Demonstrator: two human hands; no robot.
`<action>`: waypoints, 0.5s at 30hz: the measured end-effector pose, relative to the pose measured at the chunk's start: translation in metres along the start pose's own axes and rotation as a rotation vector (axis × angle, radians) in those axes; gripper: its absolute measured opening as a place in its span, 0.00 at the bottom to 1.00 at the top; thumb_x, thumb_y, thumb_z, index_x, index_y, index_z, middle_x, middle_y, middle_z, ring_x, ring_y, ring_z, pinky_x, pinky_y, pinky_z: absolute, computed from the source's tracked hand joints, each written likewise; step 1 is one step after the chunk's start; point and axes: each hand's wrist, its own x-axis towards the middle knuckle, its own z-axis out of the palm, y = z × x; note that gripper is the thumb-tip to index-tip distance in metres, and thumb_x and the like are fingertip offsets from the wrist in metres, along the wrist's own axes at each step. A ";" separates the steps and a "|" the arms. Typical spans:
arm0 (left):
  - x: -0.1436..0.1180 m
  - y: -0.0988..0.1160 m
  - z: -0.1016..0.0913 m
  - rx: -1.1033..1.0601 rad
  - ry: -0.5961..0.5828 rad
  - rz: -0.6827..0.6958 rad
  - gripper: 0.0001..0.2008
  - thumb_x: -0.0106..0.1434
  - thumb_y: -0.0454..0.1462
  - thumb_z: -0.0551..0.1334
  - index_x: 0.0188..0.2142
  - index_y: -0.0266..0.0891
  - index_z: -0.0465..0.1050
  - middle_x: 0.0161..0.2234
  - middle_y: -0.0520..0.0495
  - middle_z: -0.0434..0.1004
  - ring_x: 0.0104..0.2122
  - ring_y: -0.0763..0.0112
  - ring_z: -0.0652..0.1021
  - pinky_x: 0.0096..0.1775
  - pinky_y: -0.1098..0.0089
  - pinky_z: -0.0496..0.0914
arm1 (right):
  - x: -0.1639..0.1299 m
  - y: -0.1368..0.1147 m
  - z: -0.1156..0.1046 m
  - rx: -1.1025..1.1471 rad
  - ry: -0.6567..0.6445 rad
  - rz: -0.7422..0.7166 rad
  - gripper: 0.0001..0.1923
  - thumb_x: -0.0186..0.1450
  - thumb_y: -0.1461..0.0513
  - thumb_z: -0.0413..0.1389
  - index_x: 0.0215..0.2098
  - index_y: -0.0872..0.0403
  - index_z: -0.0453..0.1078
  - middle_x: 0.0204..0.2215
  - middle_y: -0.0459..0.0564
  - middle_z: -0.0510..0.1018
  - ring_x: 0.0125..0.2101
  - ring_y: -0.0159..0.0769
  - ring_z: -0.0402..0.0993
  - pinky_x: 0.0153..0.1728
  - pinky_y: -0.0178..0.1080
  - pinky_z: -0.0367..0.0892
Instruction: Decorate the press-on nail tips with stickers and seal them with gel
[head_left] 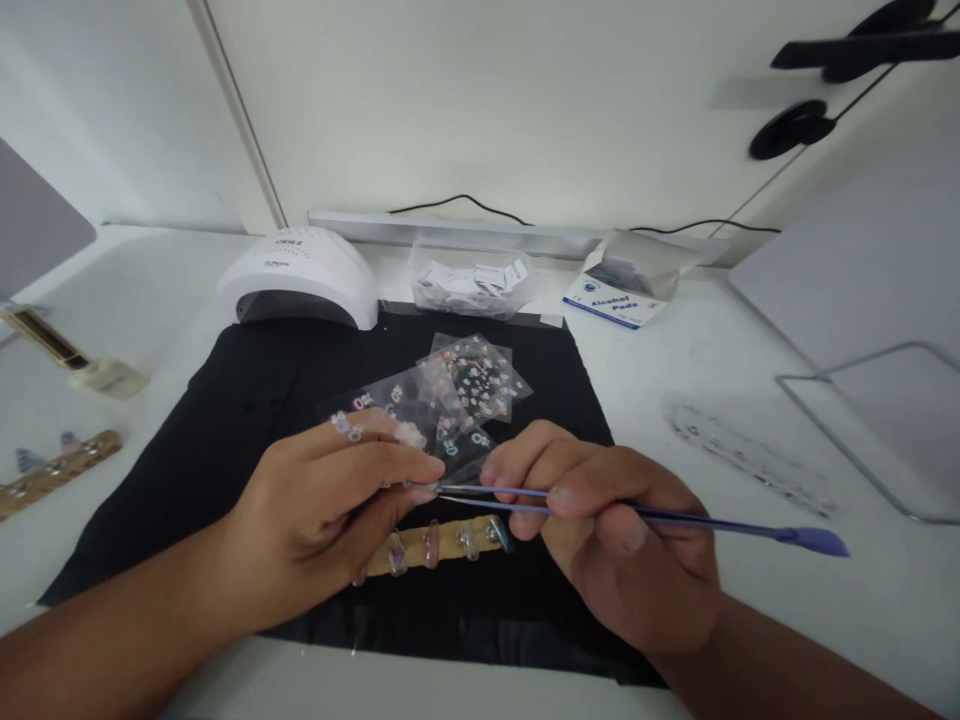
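Note:
My left hand (311,510) is closed, thumb and finger pinching a clear nail sticker sheet (382,400) with small pastel designs. In my right hand (622,530) is a pair of purple tweezers (697,518), its tips meeting at my left thumb and fingertip. Whether the tips grip a sticker is too small to tell. Just below both hands, a tan display strip (450,543) carries several decorated false nails, its left end partly behind my left hand. Beyond the fingers lie more clear sticker sheets (480,375) with flower-like specks, overlapping on the black mat (262,400).
A white nail lamp (300,270) stands at the back left, beside a clear tub of white packets (472,285). An alcohol pads box (622,290) sits back right. On the left are a polish bottle (109,377) and another nail strip (64,472); a metal stand (847,440) is right.

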 end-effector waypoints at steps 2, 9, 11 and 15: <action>0.001 0.000 0.000 0.010 0.001 0.001 0.07 0.66 0.28 0.62 0.42 0.39 0.76 0.35 0.48 0.82 0.37 0.74 0.81 0.41 0.78 0.77 | 0.000 0.000 0.000 0.012 0.001 -0.001 0.11 0.72 0.58 0.53 0.43 0.48 0.78 0.22 0.48 0.76 0.31 0.41 0.75 0.34 0.45 0.73; 0.000 0.002 0.000 0.005 0.006 -0.002 0.07 0.65 0.29 0.64 0.42 0.39 0.76 0.35 0.49 0.83 0.36 0.74 0.82 0.41 0.79 0.77 | 0.000 -0.001 0.001 0.032 0.015 0.019 0.11 0.72 0.58 0.53 0.42 0.50 0.78 0.21 0.48 0.76 0.31 0.40 0.74 0.34 0.45 0.73; 0.000 0.002 0.000 0.001 0.008 -0.011 0.07 0.64 0.29 0.64 0.41 0.39 0.77 0.35 0.49 0.83 0.35 0.74 0.82 0.40 0.78 0.78 | 0.000 -0.001 0.000 0.025 0.019 0.029 0.11 0.71 0.58 0.53 0.41 0.49 0.78 0.21 0.48 0.76 0.31 0.40 0.74 0.34 0.45 0.73; 0.002 0.002 0.000 -0.016 0.021 -0.039 0.06 0.64 0.30 0.65 0.40 0.39 0.77 0.34 0.49 0.83 0.35 0.74 0.82 0.41 0.78 0.78 | -0.001 0.001 0.000 0.040 0.014 0.039 0.11 0.72 0.59 0.53 0.43 0.50 0.78 0.22 0.48 0.78 0.31 0.39 0.75 0.35 0.44 0.73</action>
